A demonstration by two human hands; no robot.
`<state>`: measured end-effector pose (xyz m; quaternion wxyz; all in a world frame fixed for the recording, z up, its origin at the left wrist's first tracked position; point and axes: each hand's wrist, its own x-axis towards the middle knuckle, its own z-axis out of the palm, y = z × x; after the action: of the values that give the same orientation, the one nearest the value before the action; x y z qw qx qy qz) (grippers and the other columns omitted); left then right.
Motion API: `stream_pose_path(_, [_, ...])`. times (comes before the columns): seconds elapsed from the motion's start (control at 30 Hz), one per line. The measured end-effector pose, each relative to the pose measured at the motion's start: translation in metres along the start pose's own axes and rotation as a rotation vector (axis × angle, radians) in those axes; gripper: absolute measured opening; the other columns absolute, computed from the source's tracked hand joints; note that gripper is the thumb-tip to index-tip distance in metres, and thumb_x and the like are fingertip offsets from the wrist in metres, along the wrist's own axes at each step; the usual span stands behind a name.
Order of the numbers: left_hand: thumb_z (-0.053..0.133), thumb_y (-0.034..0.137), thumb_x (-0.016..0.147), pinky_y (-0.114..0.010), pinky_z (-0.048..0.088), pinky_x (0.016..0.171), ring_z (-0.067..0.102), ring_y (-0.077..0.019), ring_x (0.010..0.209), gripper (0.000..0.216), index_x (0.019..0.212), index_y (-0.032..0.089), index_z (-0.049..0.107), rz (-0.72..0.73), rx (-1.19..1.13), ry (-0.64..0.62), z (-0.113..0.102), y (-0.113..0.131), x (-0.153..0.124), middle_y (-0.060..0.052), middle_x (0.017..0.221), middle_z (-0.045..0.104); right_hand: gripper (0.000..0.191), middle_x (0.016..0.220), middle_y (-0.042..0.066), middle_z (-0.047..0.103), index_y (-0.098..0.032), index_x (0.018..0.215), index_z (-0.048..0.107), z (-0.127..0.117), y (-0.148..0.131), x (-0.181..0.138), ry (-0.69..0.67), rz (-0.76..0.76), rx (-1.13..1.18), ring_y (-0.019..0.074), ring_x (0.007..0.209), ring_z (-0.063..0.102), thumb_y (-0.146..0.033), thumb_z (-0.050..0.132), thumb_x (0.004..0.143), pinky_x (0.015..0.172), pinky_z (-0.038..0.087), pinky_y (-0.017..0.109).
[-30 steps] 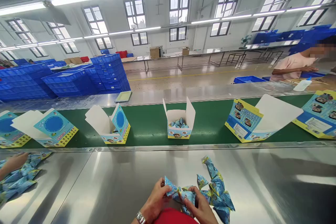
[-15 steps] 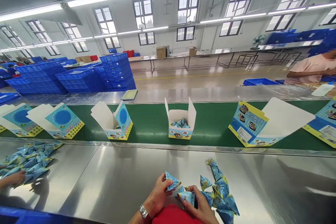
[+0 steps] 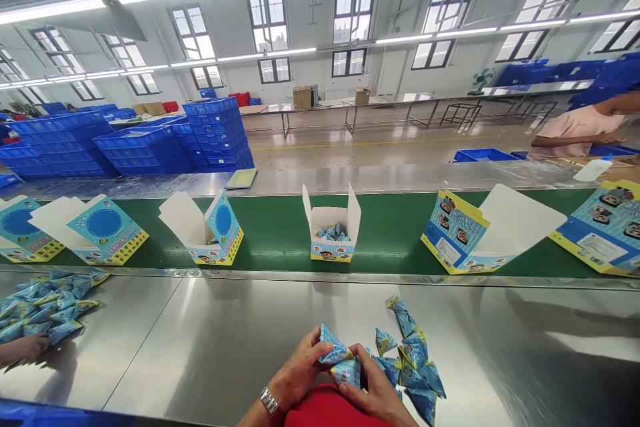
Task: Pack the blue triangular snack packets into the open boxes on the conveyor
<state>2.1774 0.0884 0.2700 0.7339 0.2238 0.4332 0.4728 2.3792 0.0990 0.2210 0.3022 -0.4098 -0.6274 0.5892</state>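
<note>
My left hand point(image 3: 299, 373), with a metal watch on the wrist, pinches a small blue triangular packet point(image 3: 333, 351) at the steel table's near edge. Beside it my right hand point(image 3: 373, 390) grips another blue packet point(image 3: 346, 371); both hands are closed. Several more packets point(image 3: 413, 360) lie loose just to the right of my hands. Straight ahead on the green conveyor belt point(image 3: 280, 230) stands an open carton point(image 3: 330, 230) with packets inside.
More open cartons point(image 3: 213, 230) point(image 3: 480, 230) sit along the belt. Another person's hand point(image 3: 23, 349) rests by a packet pile point(image 3: 45, 303) at far left. A person in pink point(image 3: 580, 127) works across the belt at right. Blue crates point(image 3: 150, 143) are stacked behind.
My hands have drawn together, bringing the two packets close. The cartons on the belt have shifted slightly left in view. The neighbouring hand at far left stays low by its pile.
</note>
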Motion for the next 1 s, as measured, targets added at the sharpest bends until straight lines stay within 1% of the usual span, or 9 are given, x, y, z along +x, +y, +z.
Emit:
stream_pose_path(0.1, [0.102, 0.054, 0.062, -0.032, 0.046, 0.083, 0.062, -0.0184, 0.090, 0.065, 0.100, 0.020, 0.062, -0.012, -0.017, -0.019, 0.006, -0.002, 0.001, -0.001, 0.095, 0.065, 0.071, 0.092, 0.001, 0.074, -0.024, 0.134, 0.057, -0.008, -0.001, -0.003, 0.029, -0.003, -0.008, 0.0208, 0.078, 0.065, -0.064, 0.077, 0.079, 0.074, 0.048, 0.031])
stream_pose_path(0.2, [0.100, 0.063, 0.063, -0.032, 0.046, 0.083, 0.062, -0.0183, 0.089, 0.069, 0.101, 0.020, 0.062, -0.003, 0.019, 0.011, 0.010, -0.011, 0.006, 0.000, 0.094, 0.064, 0.098, 0.118, 0.007, 0.082, -0.025, 0.166, 0.044, -0.019, -0.016, -0.003, 0.002, 0.003, -0.106, 0.0281, 0.098, 0.075, -0.041, 0.079, 0.075, 0.093, 0.056, 0.037])
stream_pose_path(0.33, [0.089, 0.081, 0.069, -0.034, 0.046, 0.085, 0.062, -0.0201, 0.090, 0.081, 0.114, 0.021, 0.057, 0.069, 0.125, 0.026, 0.016, -0.023, 0.017, -0.001, 0.095, 0.067, 0.104, 0.163, 0.008, 0.064, -0.032, 0.171, 0.044, -0.032, -0.041, 0.003, -0.127, 0.012, -0.209, 0.0339, 0.143, 0.064, -0.020, 0.071, 0.072, 0.123, 0.045, 0.046])
stream_pose_path(0.43, [0.085, 0.090, 0.064, -0.034, 0.044, 0.084, 0.060, -0.0203, 0.089, 0.091, 0.116, 0.023, 0.052, 0.104, 0.197, 0.052, 0.022, -0.024, 0.023, 0.000, 0.091, 0.066, 0.097, 0.160, 0.007, 0.067, -0.034, 0.166, 0.053, -0.036, -0.050, 0.007, -0.160, -0.026, -0.247, 0.0326, 0.141, 0.066, -0.016, 0.071, 0.072, 0.123, 0.047, 0.045])
stream_pose_path(0.57, [0.084, 0.091, 0.063, -0.033, 0.043, 0.087, 0.057, -0.0201, 0.090, 0.099, 0.126, 0.024, 0.049, 0.117, 0.230, 0.043, 0.030, -0.025, 0.027, 0.001, 0.092, 0.063, 0.079, 0.142, 0.007, 0.078, -0.034, 0.151, 0.070, -0.044, -0.045, 0.009, -0.128, -0.043, -0.300, 0.0339, 0.128, 0.073, -0.018, 0.074, 0.074, 0.118, 0.052, 0.048])
stream_pose_path(0.7, [0.070, 0.095, 0.073, -0.033, 0.043, 0.081, 0.057, -0.0201, 0.088, 0.089, 0.126, 0.027, 0.050, 0.051, 0.062, -0.005, 0.039, -0.033, 0.031, 0.001, 0.094, 0.060, 0.077, 0.151, 0.006, 0.074, -0.034, 0.153, 0.068, -0.060, -0.033, 0.004, -0.099, -0.039, -0.262, 0.0356, 0.138, 0.069, -0.021, 0.073, 0.077, 0.122, 0.049, 0.053])
stream_pose_path(0.87, [0.073, 0.098, 0.064, -0.038, 0.050, 0.088, 0.056, -0.0256, 0.109, 0.096, 0.128, 0.028, 0.055, 0.039, 0.037, 0.084, 0.048, -0.037, 0.038, -0.008, 0.127, 0.053, 0.066, 0.146, 0.009, 0.076, -0.032, 0.145, 0.075, -0.085, -0.033, -0.017, 0.124, -0.015, -0.088, 0.0393, 0.139, 0.068, -0.044, 0.084, 0.080, 0.123, 0.049, 0.054])
stream_pose_path(0.93, [0.073, 0.098, 0.063, -0.036, 0.049, 0.086, 0.055, -0.0253, 0.110, 0.096, 0.125, 0.027, 0.058, 0.035, 0.082, 0.138, 0.048, -0.039, 0.042, -0.008, 0.129, 0.052, 0.074, 0.144, 0.011, 0.076, -0.034, 0.146, 0.072, -0.097, -0.037, -0.027, 0.204, 0.018, 0.111, 0.0376, 0.128, 0.073, -0.059, 0.087, 0.079, 0.112, 0.058, 0.050])
stream_pose_path(1.0, [0.072, 0.097, 0.065, -0.035, 0.046, 0.083, 0.057, -0.0238, 0.103, 0.091, 0.118, 0.024, 0.061, 0.004, 0.124, 0.111, 0.046, -0.044, 0.045, -0.008, 0.119, 0.058, 0.092, 0.137, 0.014, 0.077, -0.034, 0.158, 0.060, -0.110, -0.040, -0.032, 0.188, 0.083, 0.322, 0.0337, 0.102, 0.079, -0.071, 0.085, 0.078, 0.088, 0.066, 0.047])
